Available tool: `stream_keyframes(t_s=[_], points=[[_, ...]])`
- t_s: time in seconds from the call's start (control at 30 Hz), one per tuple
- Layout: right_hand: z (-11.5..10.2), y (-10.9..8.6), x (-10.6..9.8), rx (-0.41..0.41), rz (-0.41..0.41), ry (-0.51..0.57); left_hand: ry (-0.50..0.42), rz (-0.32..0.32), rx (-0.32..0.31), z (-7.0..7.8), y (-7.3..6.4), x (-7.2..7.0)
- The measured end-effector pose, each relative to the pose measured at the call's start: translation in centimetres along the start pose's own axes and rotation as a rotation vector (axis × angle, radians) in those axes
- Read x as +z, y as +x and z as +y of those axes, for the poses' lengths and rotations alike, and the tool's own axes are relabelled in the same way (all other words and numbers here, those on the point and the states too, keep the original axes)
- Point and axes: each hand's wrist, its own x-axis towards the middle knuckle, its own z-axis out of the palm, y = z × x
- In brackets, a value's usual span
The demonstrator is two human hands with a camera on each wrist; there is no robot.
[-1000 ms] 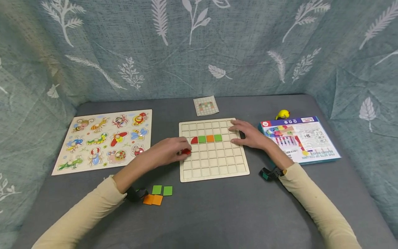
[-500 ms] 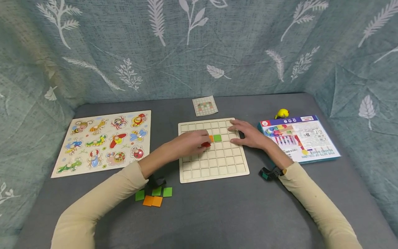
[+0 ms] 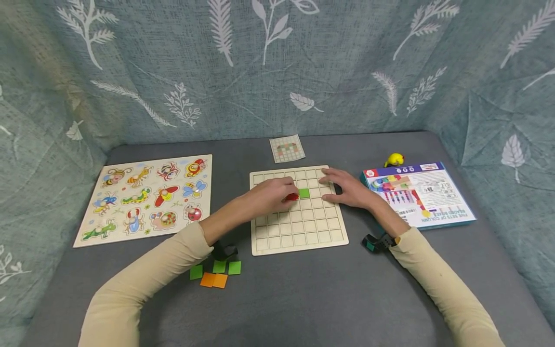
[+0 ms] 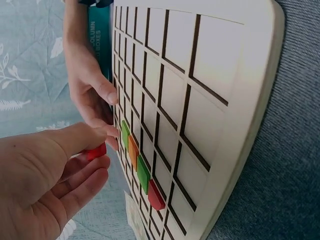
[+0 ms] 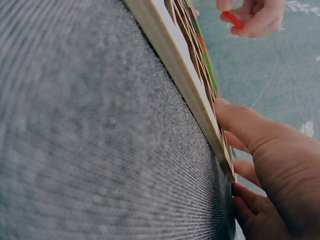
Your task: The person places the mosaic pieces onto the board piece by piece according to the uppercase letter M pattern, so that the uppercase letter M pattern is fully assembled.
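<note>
Just above the board (image 3: 303,238), the left hand (image 3: 270,196) pinches a red piece (image 4: 96,151) between thumb and bent fingers; in both wrist views the piece is clear of the grid, not yet set down. Across from it, the right hand (image 3: 344,188) grips nothing: its thumb and fingers are parted and rest at the board's right edge.

Beneath and beside the left hand, four pieces already sit in one row: a red rounded piece (image 4: 157,196), a green tile (image 4: 143,173), an orange tile (image 4: 132,152) and, nearest the right hand, another green tile (image 4: 125,133). On the person's side of the left hand lie three loose green tiles (image 3: 234,267) and two loose orange tiles (image 3: 220,281), so these five and the held piece seem to be what is left. Beyond both hands lies a card (image 3: 287,148) printed with a small coloured grid pattern.
</note>
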Motion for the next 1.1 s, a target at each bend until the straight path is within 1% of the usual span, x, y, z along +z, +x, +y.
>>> stream_keyframes(t_s=[0.07, 0.2, 0.33, 0.47, 0.57, 0.7, 0.87, 0.97, 1.1], points=[[0.0, -0.1, 0.0, -0.007, 0.002, 0.004, -0.019, 0.003, -0.015, -0.1, 0.1, 0.1], [-0.1, 0.0, -0.1, 0.029, -0.018, 0.019, -0.062, -0.002, -0.044, -0.1, 0.3, 0.0], [-0.1, 0.2, -0.1, 0.064, -0.034, 0.005, -0.096, -0.021, -0.062, 0.1, 0.6, -0.1], [-0.2, 0.2, -0.1, 0.077, -0.039, -0.003, -0.141, -0.043, -0.088, 0.1, 0.9, -0.2], [-0.4, 0.2, -0.2, 0.073, -0.039, 0.002, -0.191, -0.034, -0.074, 0.1, 1.1, -0.2], [-0.5, 0.1, -0.2, 0.070, -0.041, 0.001, -0.224, -0.001, -0.026, -0.1, 1.2, -0.3], [-0.5, 0.1, -0.1, 0.073, -0.041, -0.006, -0.234, 0.006, -0.034, 0.0, 1.3, -0.5], [-0.4, 0.2, -0.1, 0.071, -0.040, -0.004, -0.244, 0.004, -0.046, 0.1, 1.4, -0.5], [-0.3, 0.2, -0.1, 0.071, -0.040, -0.004, -0.245, 0.012, -0.046, 0.0, 1.6, -0.4]])
